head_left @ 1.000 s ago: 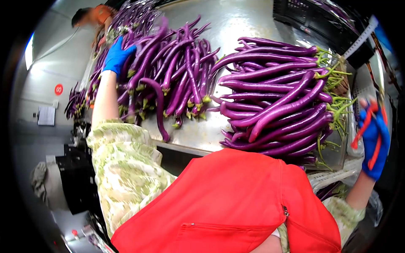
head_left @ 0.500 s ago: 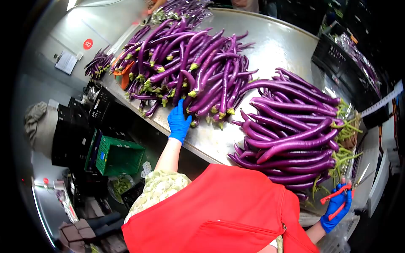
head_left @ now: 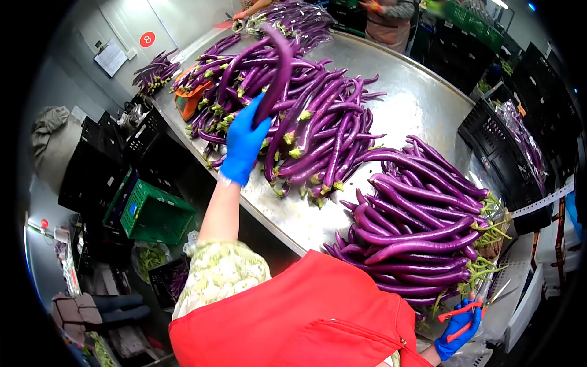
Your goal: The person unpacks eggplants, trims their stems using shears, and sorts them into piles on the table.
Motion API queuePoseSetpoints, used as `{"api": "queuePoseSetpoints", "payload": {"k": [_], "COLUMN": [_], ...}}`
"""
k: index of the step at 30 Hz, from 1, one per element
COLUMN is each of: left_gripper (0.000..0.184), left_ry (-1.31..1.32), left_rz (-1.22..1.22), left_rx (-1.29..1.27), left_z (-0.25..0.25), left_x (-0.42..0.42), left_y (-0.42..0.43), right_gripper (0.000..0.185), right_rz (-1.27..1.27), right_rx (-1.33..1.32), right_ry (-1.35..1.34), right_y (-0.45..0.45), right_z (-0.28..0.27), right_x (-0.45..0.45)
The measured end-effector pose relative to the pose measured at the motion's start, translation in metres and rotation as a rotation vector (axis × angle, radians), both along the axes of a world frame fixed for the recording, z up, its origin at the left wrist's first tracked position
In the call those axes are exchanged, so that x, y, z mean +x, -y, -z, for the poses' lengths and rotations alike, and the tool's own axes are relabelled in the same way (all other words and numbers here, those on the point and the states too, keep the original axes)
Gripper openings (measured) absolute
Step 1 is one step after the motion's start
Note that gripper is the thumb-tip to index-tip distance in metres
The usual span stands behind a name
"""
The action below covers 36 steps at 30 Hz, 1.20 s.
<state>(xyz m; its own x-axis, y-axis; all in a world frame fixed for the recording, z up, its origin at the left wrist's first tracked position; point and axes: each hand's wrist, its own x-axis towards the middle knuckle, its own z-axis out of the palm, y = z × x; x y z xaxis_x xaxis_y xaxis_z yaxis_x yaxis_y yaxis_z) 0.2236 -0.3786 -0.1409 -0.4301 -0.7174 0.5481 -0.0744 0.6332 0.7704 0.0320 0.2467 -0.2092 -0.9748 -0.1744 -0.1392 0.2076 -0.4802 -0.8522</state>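
Note:
My left hand, in a blue glove, is closed around one long purple eggplant. It holds the eggplant raised over a loose heap of eggplants with green caps. At the lower right, my gloved right hand grips scissors with red handles, its bare fingertips showing. The scissor blades point up and to the right. Beside that hand lies a second pile of eggplants, stacked side by side with green stems toward the right.
The piles lie on a metal table. Black crates stand beyond its right end. A green crate is on the floor at left. An orange object lies under the heap. Another person stands across the table.
My left hand has lifted an eggplant up from the heap's near edge, where it was reaching before. My right hand still holds the scissors. The view has shifted somewhat.

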Motion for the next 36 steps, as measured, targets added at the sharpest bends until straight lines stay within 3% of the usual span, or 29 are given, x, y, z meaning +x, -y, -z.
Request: {"api": "queuePoseSetpoints", "payload": {"k": [1, 4, 6, 8, 9, 10, 12, 14, 17, 19, 26, 30, 34, 36], "left_gripper": [0.053, 0.041, 0.042, 0.049, 0.053, 0.055, 0.058, 0.046, 0.05, 0.051, 0.041, 0.043, 0.039, 0.039], "left_ry": [0.153, 0.504, 0.936, 0.919, 0.944, 0.815, 0.627, 0.797, 0.769, 0.913, 1.019, 1.128, 1.101, 0.973], "left_rz": [-0.097, -0.323, -0.318, -0.28, -0.329, -0.547, -0.464, -0.45, -0.451, -0.33, -0.345, -0.223, -0.243, -0.154], "left_rx": [-0.152, -0.518, -0.278, -0.101, -0.059, -0.38, -0.653, -0.581, -0.573, -0.399, -0.412, -0.211, -0.561, -0.262], "left_z": [-0.013, -0.009, 0.024, 0.065, 0.046, 0.061, 0.065, 0.071, 0.093, 0.066, 0.06, 0.066, 0.045, 0.007], "left_x": [-0.016, -0.067, -0.097, -0.112, -0.111, -0.112, -0.11, -0.106, -0.103, -0.101, -0.118, -0.135, -0.143, -0.148], "left_y": [0.008, 0.074, 0.117, 0.134, 0.11, 0.097, 0.09, 0.07, 0.081, 0.075, 0.09, 0.13, 0.127, 0.118], "right_gripper": [0.046, 0.039, 0.04, 0.04, 0.041, 0.041, 0.042, 0.043, 0.044, 0.046, 0.045, 0.046, 0.048, 0.049], "right_rz": [-0.051, 0.207, 0.272, 0.278, 0.277, 0.28, 0.282, 0.29, 0.306, 0.34, 0.131, 0.22, 0.231, 0.284], "right_rx": [-0.014, 1.075, 0.894, 0.457, 0.348, 0.298, 0.243, 0.196, 0.127, 0.061, 0.051, 0.046, 0.044, 0.079], "right_ry": [-0.056, -0.403, -0.326, -0.165, -0.12, -0.095, -0.068, -0.054, -0.029, -0.008, -0.051, -0.001, -0.002, 0.026], "right_y": [-0.001, -0.019, 0.003, 0.021, 0.022, 0.022, 0.02, 0.017, 0.005, -0.004, -0.034, -0.032, -0.027, -0.02], "right_z": [-0.001, 0.006, -0.005, -0.016, -0.018, -0.019, -0.018, -0.016, -0.016, -0.019, -0.002, 0.0, -0.002, -0.007], "right_x": [0.001, 0.009, 0.012, 0.017, 0.016, 0.016, 0.015, 0.016, 0.02, 0.029, 0.05, 0.06, 0.061, 0.062]}}
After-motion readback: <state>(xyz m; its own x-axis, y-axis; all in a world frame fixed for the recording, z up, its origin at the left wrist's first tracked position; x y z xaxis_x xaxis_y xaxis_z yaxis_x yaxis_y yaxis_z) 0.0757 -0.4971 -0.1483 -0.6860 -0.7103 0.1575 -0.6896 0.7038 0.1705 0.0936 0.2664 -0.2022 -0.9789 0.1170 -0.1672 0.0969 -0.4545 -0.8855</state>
